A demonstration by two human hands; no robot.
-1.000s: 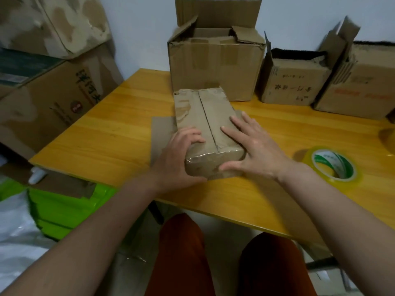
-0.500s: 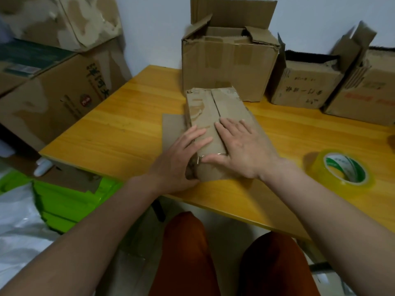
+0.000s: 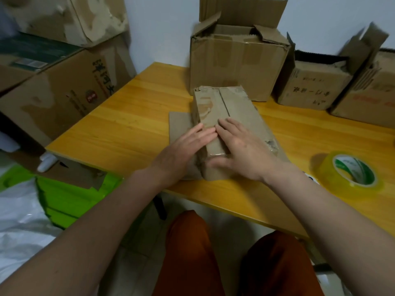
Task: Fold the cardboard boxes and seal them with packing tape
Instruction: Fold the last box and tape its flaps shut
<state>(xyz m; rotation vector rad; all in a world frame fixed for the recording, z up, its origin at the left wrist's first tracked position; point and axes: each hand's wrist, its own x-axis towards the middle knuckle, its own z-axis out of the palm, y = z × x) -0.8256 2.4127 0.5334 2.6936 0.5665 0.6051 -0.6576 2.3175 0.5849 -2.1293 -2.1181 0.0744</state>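
A small brown cardboard box point(image 3: 237, 107) lies on the yellow wooden table point(image 3: 132, 122), its two top flaps meeting along a centre seam. Clear tape covers its near end. My left hand point(image 3: 181, 150) lies flat with straight fingers on the box's left top edge. My right hand point(image 3: 241, 146) presses flat on the top, fingers pointing toward the seam, thumb against the near end face. The fingertips of both hands nearly meet on the seam. A roll of clear packing tape point(image 3: 350, 171) with a green and white core lies flat to the right.
A flat cardboard sheet point(image 3: 178, 122) lies under the box. Three larger open boxes point(image 3: 233, 67) point(image 3: 310, 86) point(image 3: 367, 92) stand along the wall at the table's back. Stacked big cartons point(image 3: 53, 86) rise on the left. Green material point(image 3: 70, 199) and white plastic lie on the floor.
Both hands have slid forward along the box top from its near end toward the middle, and their fingertips have come together at the seam. The camera has drifted, shifting the scene rightward.
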